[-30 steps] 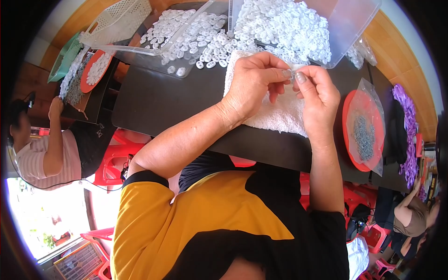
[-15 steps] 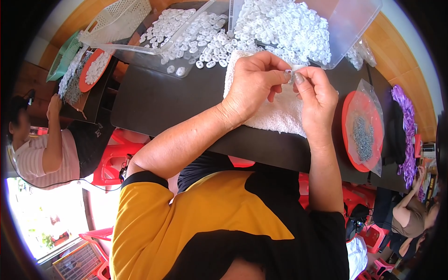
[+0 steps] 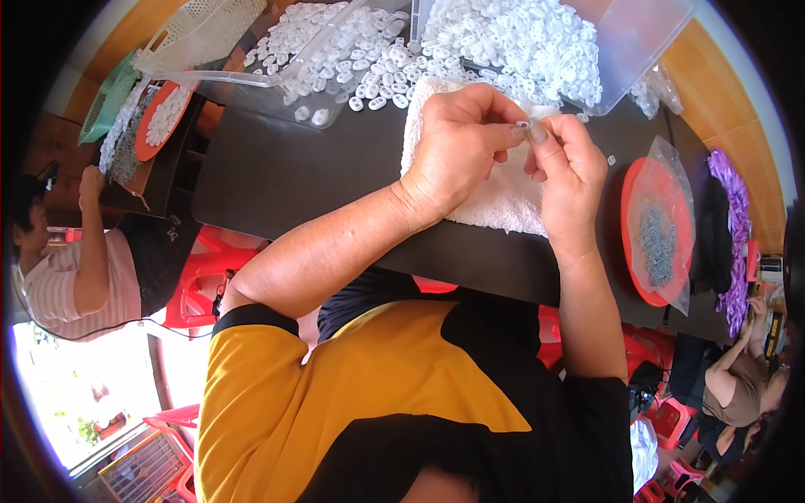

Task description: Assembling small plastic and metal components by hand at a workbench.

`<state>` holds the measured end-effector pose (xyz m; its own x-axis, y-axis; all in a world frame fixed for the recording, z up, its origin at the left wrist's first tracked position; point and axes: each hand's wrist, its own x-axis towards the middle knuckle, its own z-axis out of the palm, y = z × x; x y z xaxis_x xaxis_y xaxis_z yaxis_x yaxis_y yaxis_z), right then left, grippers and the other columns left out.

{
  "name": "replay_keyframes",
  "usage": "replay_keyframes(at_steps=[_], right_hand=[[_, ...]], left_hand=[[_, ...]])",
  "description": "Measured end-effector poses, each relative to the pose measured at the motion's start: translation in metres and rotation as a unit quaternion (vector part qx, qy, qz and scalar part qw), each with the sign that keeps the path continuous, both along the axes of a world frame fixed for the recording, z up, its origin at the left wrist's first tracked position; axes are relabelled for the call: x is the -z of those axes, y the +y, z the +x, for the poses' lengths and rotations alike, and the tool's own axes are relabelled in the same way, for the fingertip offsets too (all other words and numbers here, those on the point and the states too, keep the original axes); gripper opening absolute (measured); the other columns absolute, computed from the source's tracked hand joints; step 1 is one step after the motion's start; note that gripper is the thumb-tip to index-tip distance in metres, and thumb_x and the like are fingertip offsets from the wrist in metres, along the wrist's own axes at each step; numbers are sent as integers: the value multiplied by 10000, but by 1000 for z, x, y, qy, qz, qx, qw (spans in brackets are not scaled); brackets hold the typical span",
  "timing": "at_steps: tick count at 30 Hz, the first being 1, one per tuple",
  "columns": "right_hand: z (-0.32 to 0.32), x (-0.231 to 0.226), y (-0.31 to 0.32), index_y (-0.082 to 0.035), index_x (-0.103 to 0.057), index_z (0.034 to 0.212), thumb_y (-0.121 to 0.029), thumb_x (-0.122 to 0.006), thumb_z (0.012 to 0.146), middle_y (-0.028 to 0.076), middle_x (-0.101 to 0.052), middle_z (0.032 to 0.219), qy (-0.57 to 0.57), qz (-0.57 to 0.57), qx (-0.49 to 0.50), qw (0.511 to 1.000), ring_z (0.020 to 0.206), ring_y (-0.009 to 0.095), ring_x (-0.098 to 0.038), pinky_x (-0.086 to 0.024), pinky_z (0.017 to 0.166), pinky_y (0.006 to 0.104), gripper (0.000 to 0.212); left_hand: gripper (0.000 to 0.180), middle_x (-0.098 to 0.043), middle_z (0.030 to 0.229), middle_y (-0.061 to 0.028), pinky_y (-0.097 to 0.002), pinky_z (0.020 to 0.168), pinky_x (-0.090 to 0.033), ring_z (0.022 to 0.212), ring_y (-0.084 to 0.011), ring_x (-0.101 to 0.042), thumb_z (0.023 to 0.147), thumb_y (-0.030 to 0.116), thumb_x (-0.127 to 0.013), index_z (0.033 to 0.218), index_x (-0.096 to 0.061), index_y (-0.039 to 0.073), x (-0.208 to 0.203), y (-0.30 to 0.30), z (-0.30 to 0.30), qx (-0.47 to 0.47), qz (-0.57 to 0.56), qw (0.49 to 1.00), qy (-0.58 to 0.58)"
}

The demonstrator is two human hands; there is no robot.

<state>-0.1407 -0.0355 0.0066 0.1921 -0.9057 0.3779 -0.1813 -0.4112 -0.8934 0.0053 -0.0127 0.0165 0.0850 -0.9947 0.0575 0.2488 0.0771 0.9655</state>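
Note:
Over a white towel (image 3: 503, 214), my two hands meet, fingertips almost touching. My left hand (image 3: 457, 138) is closed in a pinch, a tiny pale piece (image 3: 521, 125) showing at the thumb tip; its kind is too small to make out. Thumb and fingers of my right hand (image 3: 574, 176) are also pressed together right beside it, and whatever they grip is hidden. Just beyond the hands lie many small white oval plastic pieces with holes (image 3: 381, 88), spilling from a clear plastic bin (image 3: 641, 50). One loose white piece (image 3: 611, 159) rests on the dark table right of my right hand.
A red plate (image 3: 629, 210) with a clear bag of small grey metal parts (image 3: 658, 243) stands at right, near purple straps (image 3: 738, 226). Another clear tray (image 3: 251, 80) and a cream basket (image 3: 201, 33) are far left. Co-workers (image 3: 80, 277) sit at both sides.
My right thumb has shifted slightly away from the left fingertips, and both hands stay over the towel. The loose white piece beside my right hand shows more plainly. The view has shifted a little.

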Motion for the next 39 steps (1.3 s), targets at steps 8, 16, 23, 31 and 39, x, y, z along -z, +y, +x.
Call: replay_keyframes(at_steps=[8,16,23,31,39], right_hand=[[5,1,-1,-8,-560,807,-154,-615,936,-14,-515,654,-46,86,-32,995,571,57,-448,-367,523,230,201],[3,3,-6,0,-591,913,-146,-607,945,41,-591,719,5,-50,39,998,663,107,-527,-439,613,260,151],[-2,1,-7,-3,-590,938,-40,-615,904,97,-645,790,81,-125,21,989,683,167,-582,-477,659,298,56],[-2,1,-7,7,-581,946,-45,-609,909,98,-637,764,69,-70,14,995,681,157,-590,-475,643,297,70],[3,11,-9,10,-606,873,-112,-601,914,23,-586,682,-25,88,-7,996,605,80,-527,-420,554,249,129]], left_hand=[[44,-622,723,-51,-214,444,-391,553,-78,-535,826,-32,-649,866,-631,-33,10,-2,-1,-9,-24,999,-27],[44,-624,723,-67,-234,438,-398,541,-101,-542,837,-15,-638,874,-627,-38,8,-7,0,-9,25,1000,7],[52,-626,726,-71,-234,439,-400,547,-105,-549,838,-10,-641,876,-628,-41,9,-8,1,2,36,999,15],[51,-627,725,-68,-234,440,-402,550,-102,-552,838,-13,-642,880,-634,-41,8,-7,2,1,35,999,19],[63,-607,679,-69,-236,427,-410,520,-101,-544,773,-53,-666,821,-625,-49,11,-2,-6,-37,20,999,-19]])
